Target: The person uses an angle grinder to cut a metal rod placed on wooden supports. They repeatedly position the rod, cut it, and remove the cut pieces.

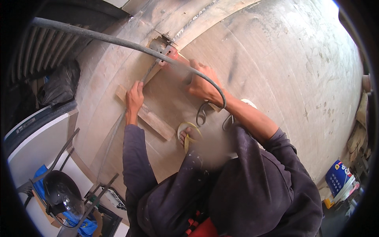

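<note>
Floor (284,79), tan and scuffed, ran between black plastic bag (62,84) and blue-and-white tub (336,177). Right hand (206,83) clasped red power tool (169,54); left hand (134,97) gripped grey rod (148,72).

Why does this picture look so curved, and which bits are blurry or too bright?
Head view: the fisheye lens bends faint lines on the board and darkens corners; head view: blur partly smears the red tool at the right hand, plus a patch by the dark trousers; head view: glare, upper right.
</note>
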`<state>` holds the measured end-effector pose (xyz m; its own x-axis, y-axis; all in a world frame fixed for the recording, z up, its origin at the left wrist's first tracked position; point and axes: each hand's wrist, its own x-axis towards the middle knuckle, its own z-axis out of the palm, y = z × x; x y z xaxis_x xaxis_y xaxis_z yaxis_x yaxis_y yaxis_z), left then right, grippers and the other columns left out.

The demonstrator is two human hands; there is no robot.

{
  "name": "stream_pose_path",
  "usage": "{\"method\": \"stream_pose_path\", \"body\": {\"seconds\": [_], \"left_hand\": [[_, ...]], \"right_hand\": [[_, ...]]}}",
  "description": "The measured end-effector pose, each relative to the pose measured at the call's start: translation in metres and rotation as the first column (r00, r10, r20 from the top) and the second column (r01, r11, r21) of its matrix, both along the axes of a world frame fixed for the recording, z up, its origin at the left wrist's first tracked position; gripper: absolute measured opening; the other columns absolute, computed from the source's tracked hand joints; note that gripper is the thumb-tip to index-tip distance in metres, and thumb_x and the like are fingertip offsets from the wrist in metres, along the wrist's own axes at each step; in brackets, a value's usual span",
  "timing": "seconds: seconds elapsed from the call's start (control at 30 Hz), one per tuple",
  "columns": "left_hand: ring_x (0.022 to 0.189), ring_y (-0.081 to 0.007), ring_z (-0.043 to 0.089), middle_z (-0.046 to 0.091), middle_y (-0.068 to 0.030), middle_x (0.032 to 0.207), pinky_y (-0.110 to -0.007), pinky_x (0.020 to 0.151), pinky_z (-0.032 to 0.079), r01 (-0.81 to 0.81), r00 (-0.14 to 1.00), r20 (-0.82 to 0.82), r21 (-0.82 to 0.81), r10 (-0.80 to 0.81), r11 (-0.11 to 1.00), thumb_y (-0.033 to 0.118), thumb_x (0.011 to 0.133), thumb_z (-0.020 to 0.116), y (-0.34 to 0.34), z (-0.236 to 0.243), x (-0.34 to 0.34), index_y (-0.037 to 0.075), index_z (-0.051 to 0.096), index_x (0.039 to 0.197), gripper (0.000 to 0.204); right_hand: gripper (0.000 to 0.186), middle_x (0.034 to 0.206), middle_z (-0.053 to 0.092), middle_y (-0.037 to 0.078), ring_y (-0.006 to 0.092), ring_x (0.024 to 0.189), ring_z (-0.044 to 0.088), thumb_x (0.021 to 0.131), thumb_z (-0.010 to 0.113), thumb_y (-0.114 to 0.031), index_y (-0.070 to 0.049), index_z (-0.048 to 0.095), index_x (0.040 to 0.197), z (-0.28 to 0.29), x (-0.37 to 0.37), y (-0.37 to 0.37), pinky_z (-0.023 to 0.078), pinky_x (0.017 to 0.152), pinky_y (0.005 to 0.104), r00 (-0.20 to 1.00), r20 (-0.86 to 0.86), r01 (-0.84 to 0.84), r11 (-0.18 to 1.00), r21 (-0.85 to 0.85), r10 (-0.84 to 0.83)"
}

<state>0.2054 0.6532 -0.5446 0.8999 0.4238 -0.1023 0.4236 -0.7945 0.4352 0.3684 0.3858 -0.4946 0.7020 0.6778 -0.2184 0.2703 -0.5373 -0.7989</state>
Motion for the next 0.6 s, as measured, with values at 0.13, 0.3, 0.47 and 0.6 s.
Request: {"method": "stream_pose_path", "body": {"seconds": [0.13, 0.3, 0.47, 0.6], "left_hand": [[0.082, -0.0471, 0.059, 0.063, -0.0252, 0.085, -0.050, 0.066, 0.045, 0.007, 0.999, 0.039, -0.029, -0.006, 1.000, 0.032, 0.102, 0.044, 0.0013, -0.0031, 0.0001, 0.001, 0.059, 0.097, 0.035], [0.082, -0.0468, 0.060, 0.063, -0.0252, 0.085, -0.050, 0.066, 0.045, 0.001, 0.999, 0.036, -0.021, -0.001, 1.000, 0.032, 0.102, 0.044, 0.0038, -0.0055, -0.0023, 0.001, 0.059, 0.097, 0.035], [0.081, -0.0465, 0.060, 0.064, -0.0248, 0.085, -0.049, 0.066, 0.045, 0.000, 0.999, 0.040, -0.026, 0.001, 1.000, 0.032, 0.101, 0.045, 0.0016, -0.0019, 0.0000, 0.001, 0.059, 0.097, 0.035], [0.081, -0.0459, 0.060, 0.064, -0.0243, 0.085, -0.049, 0.066, 0.045, -0.006, 0.999, 0.043, -0.027, 0.007, 1.000, 0.032, 0.101, 0.045, 0.0002, -0.0019, 0.0008, 0.002, 0.059, 0.098, 0.034]], "right_hand": [[0.042, 0.089, 0.061, 0.028, 0.0479, 0.081, 0.062, 0.071, 0.065, -0.014, 0.002, 0.047, 0.105, 0.0030, -0.0013, 0.0007, 0.049, 0.072, 0.0535, 0.999, 0.030, 0.020, 1.000, 0.009, -0.021], [0.041, 0.088, 0.061, 0.028, 0.0472, 0.080, 0.062, 0.072, 0.065, -0.015, 0.002, 0.047, 0.105, -0.0009, -0.0023, 0.0013, 0.049, 0.071, 0.0526, 0.997, 0.074, -0.003, 1.000, 0.023, 0.002], [0.041, 0.089, 0.062, 0.029, 0.0467, 0.081, 0.062, 0.075, 0.064, -0.017, 0.003, 0.048, 0.107, 0.0010, -0.0026, 0.0021, 0.050, 0.071, 0.0523, 0.996, 0.088, 0.007, 1.000, 0.023, -0.009], [0.042, 0.090, 0.062, 0.029, 0.0464, 0.082, 0.063, 0.075, 0.065, -0.016, 0.004, 0.049, 0.108, 0.0024, -0.0024, 0.0031, 0.050, 0.072, 0.0523, 0.998, 0.055, 0.013, 1.000, -0.010, -0.013]]}}
